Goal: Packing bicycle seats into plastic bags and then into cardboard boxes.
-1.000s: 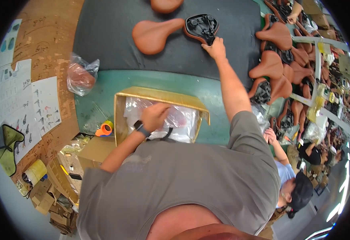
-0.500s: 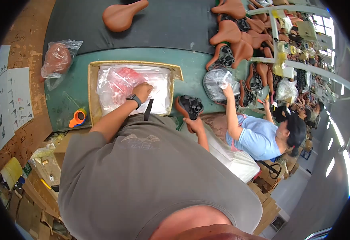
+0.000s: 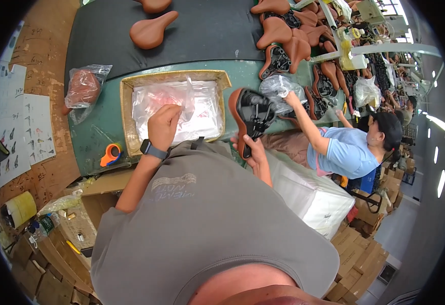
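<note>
My right hand [image 3: 255,152] grips a brown bicycle saddle [image 3: 253,114] by its narrow nose, its black underside facing me. My left hand [image 3: 164,124], with a watch on the wrist, is closed in a pinch on a clear plastic bag [image 3: 187,99]. Part of that bag rises above the fingers. Beneath it, a stack of clear bags with some red print lies in a shallow cardboard box [image 3: 127,114] on the green table. The saddle is held just right of the box, apart from it.
A bagged saddle [image 3: 83,89] lies left of the box, near an orange tape roll [image 3: 111,154]. Brown saddles [image 3: 153,30] rest on the black mat, with several more piled at right. A co-worker in blue [image 3: 352,150] handles a plastic-wrapped saddle [image 3: 278,93] close by.
My right hand has raised the saddle and shows more of its underside. My left hand has drawn back toward me, lifting a bag's edge from the stack.
</note>
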Demonstrator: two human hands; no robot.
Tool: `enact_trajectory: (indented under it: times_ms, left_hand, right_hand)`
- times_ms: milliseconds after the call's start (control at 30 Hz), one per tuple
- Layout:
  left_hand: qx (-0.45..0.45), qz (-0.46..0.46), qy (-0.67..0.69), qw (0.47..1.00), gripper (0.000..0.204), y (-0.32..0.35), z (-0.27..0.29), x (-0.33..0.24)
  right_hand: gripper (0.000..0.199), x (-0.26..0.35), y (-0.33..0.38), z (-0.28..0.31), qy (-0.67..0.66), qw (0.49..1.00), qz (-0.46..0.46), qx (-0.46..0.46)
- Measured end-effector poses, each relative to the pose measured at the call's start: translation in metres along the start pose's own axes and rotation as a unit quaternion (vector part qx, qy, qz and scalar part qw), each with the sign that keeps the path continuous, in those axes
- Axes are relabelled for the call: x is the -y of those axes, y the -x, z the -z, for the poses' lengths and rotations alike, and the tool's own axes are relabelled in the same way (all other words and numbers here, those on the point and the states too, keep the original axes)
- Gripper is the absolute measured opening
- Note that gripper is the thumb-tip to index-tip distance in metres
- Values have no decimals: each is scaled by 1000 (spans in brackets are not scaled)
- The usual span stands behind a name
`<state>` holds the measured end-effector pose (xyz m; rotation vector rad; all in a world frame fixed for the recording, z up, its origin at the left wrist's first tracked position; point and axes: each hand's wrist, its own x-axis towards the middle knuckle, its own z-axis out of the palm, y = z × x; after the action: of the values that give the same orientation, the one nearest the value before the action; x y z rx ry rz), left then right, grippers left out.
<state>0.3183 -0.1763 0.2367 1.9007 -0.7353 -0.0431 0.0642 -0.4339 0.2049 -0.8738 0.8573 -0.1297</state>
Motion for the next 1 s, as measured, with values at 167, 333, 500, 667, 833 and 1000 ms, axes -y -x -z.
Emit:
enact_trajectory:
  times_ms: [167,333,500,667,833,1000]
  left_hand:
    - [84,45,-4,995,11,39,-14,-7]
    - [183,30,37,982,12,58,-27,5]
    - [69,243,403,880,16,94,-16,29]
    - [163,239,659,694,39,107,-10,54]
    - [158,277,473,821,29,51,-26,-32]
    - [-15,426,575,698,10,35,-46,19]
  right_hand:
    - [64,41,1,-55,-58,964,0,258]
    - [51,28,-31,-109,58,954,-143,258]
    - [39,-31,-22,-82,-166,964,-104,180]
    - [44,-30,-7,-47,-224,961,-9,164]
    - [51,-1,14,-68,-52,988,54,135]
    - [44,-5,16,-69,-207,968,95,106]
